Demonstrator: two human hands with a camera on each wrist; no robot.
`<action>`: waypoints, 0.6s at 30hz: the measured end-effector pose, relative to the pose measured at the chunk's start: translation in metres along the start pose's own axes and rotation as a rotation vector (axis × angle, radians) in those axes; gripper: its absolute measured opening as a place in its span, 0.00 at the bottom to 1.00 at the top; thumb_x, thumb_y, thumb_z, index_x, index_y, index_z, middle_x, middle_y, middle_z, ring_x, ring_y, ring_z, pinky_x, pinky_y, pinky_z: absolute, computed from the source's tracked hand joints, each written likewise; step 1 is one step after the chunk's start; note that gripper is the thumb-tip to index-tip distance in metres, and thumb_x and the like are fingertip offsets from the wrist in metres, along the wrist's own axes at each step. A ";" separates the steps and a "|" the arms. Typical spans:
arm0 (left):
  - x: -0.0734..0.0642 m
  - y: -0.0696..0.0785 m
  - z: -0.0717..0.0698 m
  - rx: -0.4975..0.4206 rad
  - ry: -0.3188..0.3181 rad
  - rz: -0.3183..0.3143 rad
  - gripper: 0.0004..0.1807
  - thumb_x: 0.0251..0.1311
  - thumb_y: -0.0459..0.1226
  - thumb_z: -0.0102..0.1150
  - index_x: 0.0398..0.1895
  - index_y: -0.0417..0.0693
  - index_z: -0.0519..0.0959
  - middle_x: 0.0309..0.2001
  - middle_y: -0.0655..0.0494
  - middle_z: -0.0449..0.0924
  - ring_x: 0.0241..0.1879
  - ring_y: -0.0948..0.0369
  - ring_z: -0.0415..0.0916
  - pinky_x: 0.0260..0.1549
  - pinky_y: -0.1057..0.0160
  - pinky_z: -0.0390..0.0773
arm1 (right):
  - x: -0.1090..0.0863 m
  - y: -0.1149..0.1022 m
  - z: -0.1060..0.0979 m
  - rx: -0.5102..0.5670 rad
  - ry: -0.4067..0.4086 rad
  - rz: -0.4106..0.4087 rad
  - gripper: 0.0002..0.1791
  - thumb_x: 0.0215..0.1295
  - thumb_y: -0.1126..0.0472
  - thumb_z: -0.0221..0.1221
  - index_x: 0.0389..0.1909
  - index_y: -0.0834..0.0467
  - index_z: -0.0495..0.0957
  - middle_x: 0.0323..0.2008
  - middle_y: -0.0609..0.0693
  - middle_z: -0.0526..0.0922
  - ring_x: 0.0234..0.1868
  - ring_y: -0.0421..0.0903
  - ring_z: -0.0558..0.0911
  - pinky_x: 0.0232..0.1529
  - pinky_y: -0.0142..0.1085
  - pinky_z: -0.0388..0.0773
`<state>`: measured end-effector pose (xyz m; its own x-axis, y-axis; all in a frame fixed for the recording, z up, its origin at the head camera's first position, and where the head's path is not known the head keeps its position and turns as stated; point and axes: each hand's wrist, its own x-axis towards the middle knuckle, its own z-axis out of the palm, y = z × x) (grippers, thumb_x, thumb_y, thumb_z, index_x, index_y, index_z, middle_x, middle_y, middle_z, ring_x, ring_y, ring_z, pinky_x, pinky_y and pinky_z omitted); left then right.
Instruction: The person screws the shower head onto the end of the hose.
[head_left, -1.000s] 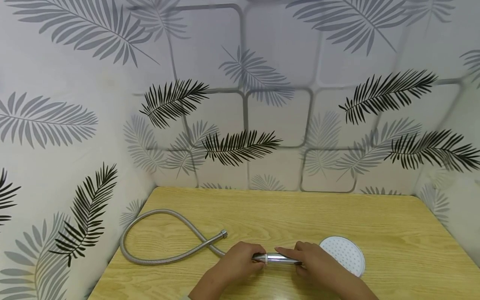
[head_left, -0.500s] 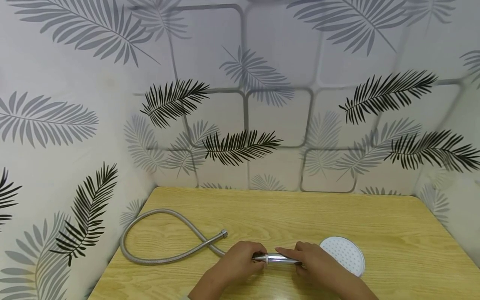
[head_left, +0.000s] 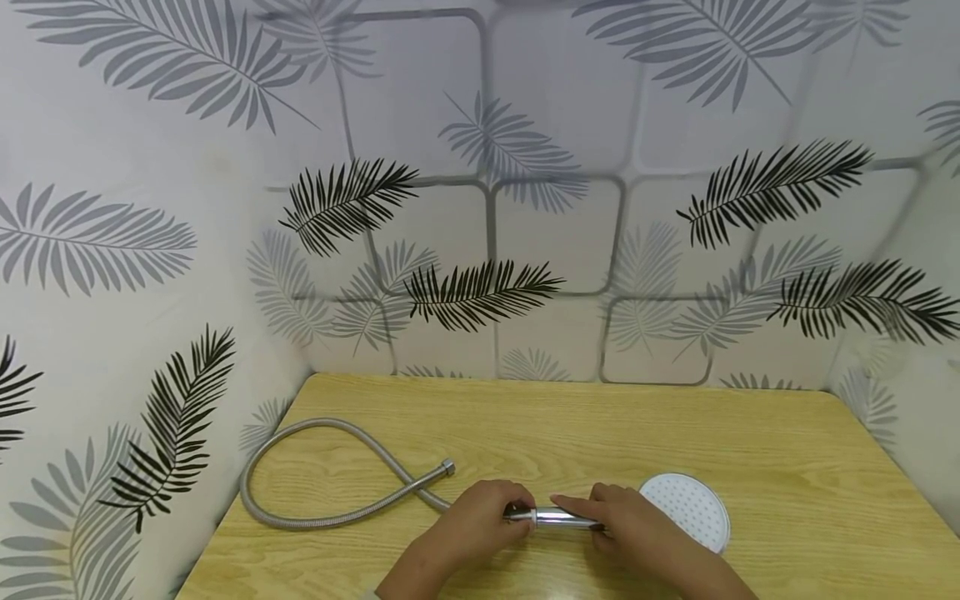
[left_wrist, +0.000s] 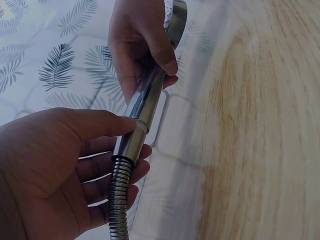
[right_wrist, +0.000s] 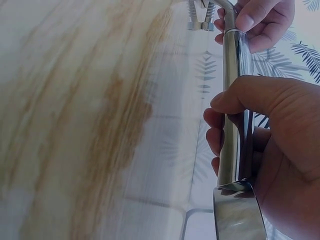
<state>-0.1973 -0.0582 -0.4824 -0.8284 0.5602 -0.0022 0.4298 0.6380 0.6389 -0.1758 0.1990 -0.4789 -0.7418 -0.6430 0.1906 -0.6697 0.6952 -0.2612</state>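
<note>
My right hand (head_left: 628,525) grips the chrome handle of a shower head (head_left: 688,510), whose round white face with small nozzles shows beyond the knuckles. In the right wrist view the fingers curl round the handle (right_wrist: 235,100). My left hand (head_left: 483,521) pinches the metal connector (left_wrist: 129,145) at the handle's end between thumb and fingers. In the left wrist view the ribbed metal hose (left_wrist: 118,200) runs out of that connector, which meets the handle at a pale ring. Whether the joint is tight I cannot tell.
The hose loops and crosses itself at the left on the wooden table (head_left: 570,433). Its free end carries a hex nut (head_left: 447,467) lying behind my left hand. A leaf-patterned wall covering (head_left: 547,333) stands at the table's back and sides.
Fingers of my left hand shift very slightly at the connector. The right hand, shower head and hose loop stay in place.
</note>
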 end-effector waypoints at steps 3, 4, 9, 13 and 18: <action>0.000 0.000 0.000 0.001 -0.003 -0.009 0.09 0.64 0.43 0.67 0.44 0.54 0.86 0.39 0.69 0.84 0.38 0.75 0.76 0.42 0.70 0.80 | 0.000 0.000 0.000 -0.004 -0.003 0.005 0.36 0.56 0.70 0.67 0.66 0.43 0.77 0.28 0.41 0.76 0.26 0.31 0.63 0.28 0.27 0.67; 0.000 0.000 0.000 0.002 -0.005 -0.012 0.09 0.64 0.43 0.67 0.45 0.54 0.86 0.39 0.69 0.84 0.38 0.75 0.76 0.41 0.70 0.79 | 0.000 0.000 0.001 -0.006 -0.002 0.003 0.36 0.56 0.70 0.67 0.66 0.43 0.77 0.28 0.40 0.75 0.26 0.31 0.63 0.28 0.27 0.67; -0.001 0.000 -0.001 0.008 -0.012 -0.013 0.10 0.63 0.43 0.69 0.46 0.53 0.86 0.38 0.69 0.82 0.36 0.75 0.75 0.40 0.71 0.79 | 0.000 0.001 0.001 -0.006 0.004 -0.003 0.36 0.57 0.70 0.67 0.66 0.43 0.77 0.28 0.40 0.75 0.26 0.31 0.62 0.28 0.27 0.67; -0.001 0.000 -0.001 0.007 -0.016 -0.012 0.11 0.63 0.42 0.69 0.46 0.52 0.86 0.38 0.69 0.82 0.36 0.75 0.75 0.40 0.72 0.79 | 0.000 0.001 0.000 0.005 -0.006 0.004 0.36 0.58 0.69 0.67 0.67 0.42 0.76 0.29 0.39 0.75 0.26 0.31 0.62 0.29 0.27 0.66; -0.001 -0.001 0.001 0.004 -0.018 -0.014 0.11 0.63 0.42 0.69 0.47 0.52 0.86 0.40 0.69 0.84 0.38 0.75 0.77 0.41 0.71 0.80 | 0.000 0.001 0.000 0.006 -0.010 0.011 0.36 0.59 0.68 0.67 0.68 0.41 0.76 0.29 0.39 0.74 0.27 0.31 0.62 0.29 0.28 0.66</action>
<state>-0.1968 -0.0595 -0.4837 -0.8277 0.5606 -0.0254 0.4193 0.6479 0.6359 -0.1765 0.1994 -0.4793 -0.7486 -0.6386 0.1783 -0.6614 0.7003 -0.2686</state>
